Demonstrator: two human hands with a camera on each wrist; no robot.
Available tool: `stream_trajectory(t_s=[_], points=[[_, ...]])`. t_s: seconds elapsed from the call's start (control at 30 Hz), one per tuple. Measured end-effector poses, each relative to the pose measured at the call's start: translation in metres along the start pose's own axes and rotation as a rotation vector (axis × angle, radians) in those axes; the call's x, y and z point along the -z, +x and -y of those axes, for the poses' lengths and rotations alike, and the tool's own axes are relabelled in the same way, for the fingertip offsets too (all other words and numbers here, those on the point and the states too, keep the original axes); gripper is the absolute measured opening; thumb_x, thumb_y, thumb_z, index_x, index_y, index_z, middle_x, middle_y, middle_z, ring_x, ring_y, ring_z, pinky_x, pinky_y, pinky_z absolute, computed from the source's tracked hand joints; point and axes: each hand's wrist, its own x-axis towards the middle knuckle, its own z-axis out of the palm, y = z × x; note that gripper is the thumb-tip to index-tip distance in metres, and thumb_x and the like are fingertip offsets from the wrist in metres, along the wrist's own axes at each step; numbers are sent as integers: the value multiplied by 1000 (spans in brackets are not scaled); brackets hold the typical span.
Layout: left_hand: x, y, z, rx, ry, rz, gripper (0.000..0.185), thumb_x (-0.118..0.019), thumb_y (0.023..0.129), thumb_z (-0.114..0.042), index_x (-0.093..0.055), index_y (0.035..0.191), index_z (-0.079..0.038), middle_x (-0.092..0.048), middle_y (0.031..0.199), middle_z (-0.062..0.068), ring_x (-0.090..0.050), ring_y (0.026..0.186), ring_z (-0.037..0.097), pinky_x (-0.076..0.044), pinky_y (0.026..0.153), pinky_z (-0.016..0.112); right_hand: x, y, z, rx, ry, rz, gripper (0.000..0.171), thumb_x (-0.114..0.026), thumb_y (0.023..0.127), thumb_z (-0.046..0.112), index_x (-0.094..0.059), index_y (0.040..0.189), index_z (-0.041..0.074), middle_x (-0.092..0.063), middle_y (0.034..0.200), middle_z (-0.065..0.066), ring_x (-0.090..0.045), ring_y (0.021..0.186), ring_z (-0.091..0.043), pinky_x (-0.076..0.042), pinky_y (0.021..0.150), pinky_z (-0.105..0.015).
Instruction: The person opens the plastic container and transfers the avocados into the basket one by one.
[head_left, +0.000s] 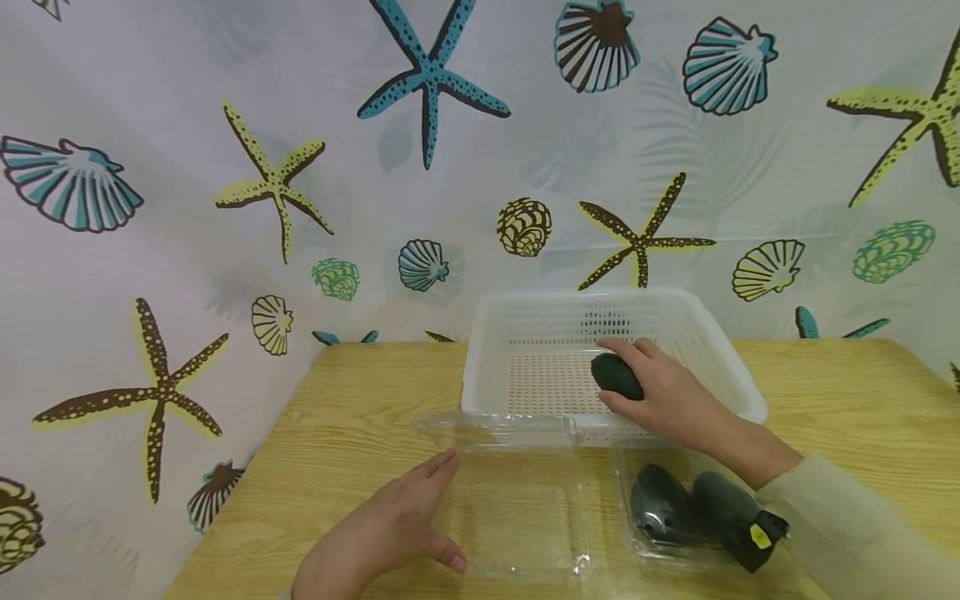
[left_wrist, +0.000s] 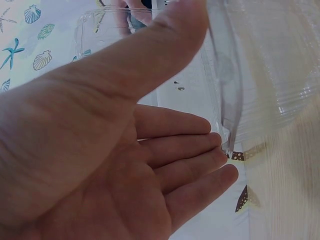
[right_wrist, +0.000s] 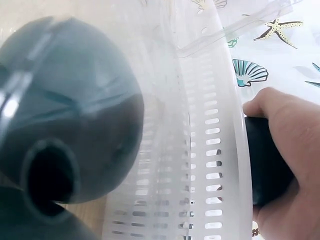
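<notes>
— Over the white basket (head_left: 705, 350), what is the right hand (head_left: 663, 392) doing?
— Its fingers (head_left: 622, 346) are curled round a dark avocado (head_left: 617, 376), held inside the basket just above its perforated floor.
— And the left hand (head_left: 390, 529)?
— Flat on the table (head_left: 360, 400), fingers straight and relaxed, touching the edge of the clear clamshell lid (head_left: 517, 508).
— Anything else?
— Two more avocados (head_left: 660, 504) lie in the clamshell's tray (head_left: 626, 475), just in front of the basket.

A white perforated plastic basket (head_left: 705, 333), glossy clear plastic clamshell (head_left: 517, 500), pale wood-grain table (head_left: 360, 400), and matt, possibly rubbery, dark avocado (head_left: 617, 377).
</notes>
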Motion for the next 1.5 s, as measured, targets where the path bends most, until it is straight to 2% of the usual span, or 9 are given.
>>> stream_trajectory(t_s=[0.27, 0.5, 0.63, 0.77, 0.97, 1.17, 1.37, 1.5], points=[[-1, 1, 1, -5, 2, -5, 116, -86, 63, -44, -30, 153, 2, -29, 162, 17, -36, 145, 37, -36, 115, 54, -5, 2, -1, -46, 25, 102, 59, -58, 90, 19, -41, 145, 10, -53, 120, -19, -54, 88, -24, -48, 72, -37], [-2, 0, 1, -10, 2, 2, 115, -85, 64, -43, -30, 153, 3, -28, 162, 16, -35, 145, 37, -36, 114, 54, -8, 3, -3, -78, 23, 134, 51, -60, 91, 23, -45, 139, 15, -54, 118, -18, -57, 90, -26, -52, 74, -41], [-2, 0, 1, -19, 5, -1, 115, -85, 64, -44, -30, 153, 3, -29, 162, 17, -36, 145, 37, -37, 114, 54, -8, 4, -2, -30, 39, 143, 40, -62, 96, 26, -54, 133, 15, -57, 112, -18, -57, 90, -26, -52, 74, -42], [-2, 1, 1, -8, 2, -4, 116, -86, 63, -43, -30, 153, 3, -29, 162, 17, -35, 145, 37, -36, 114, 54, -7, 6, 1, 34, 54, 177, 31, -60, 99, 23, -63, 127, 12, -59, 110, -15, -53, 90, -21, -49, 72, -36], [-2, 1, 0, 2, 6, -4, 117, -86, 63, -44, -30, 154, 2, -29, 162, 17, -35, 145, 37, -36, 115, 54, -9, 8, 1, 35, 57, 219, 23, -56, 101, 19, -69, 119, 13, -62, 108, -10, -54, 94, -22, -48, 74, -37], [-2, 0, 0, -10, 15, -10, 116, -86, 63, -45, -29, 154, 1, -29, 162, 17, -35, 146, 36, -36, 115, 53, -10, 9, -2, 41, 47, 253, 25, -52, 101, 17, -72, 116, 13, -67, 108, -8, -57, 96, -22, -50, 78, -40], [-2, 0, 1, -26, 21, -24, 116, -86, 63, -44, -30, 153, 2, -30, 161, 18, -36, 145, 37, -37, 114, 54, -11, 11, -3, 9, 38, 317, 37, -46, 105, 32, -77, 109, 12, -70, 118, -12, -62, 113, -33, -51, 94, -53], [-2, 1, 2, -14, 15, -16, 116, -86, 63, -44, -29, 154, 2, -29, 162, 17, -35, 146, 36, -36, 115, 53, -13, 13, -4, -14, 32, 345, 44, -43, 106, 38, -78, 103, 12, -70, 119, -15, -63, 114, -35, -51, 94, -54]])
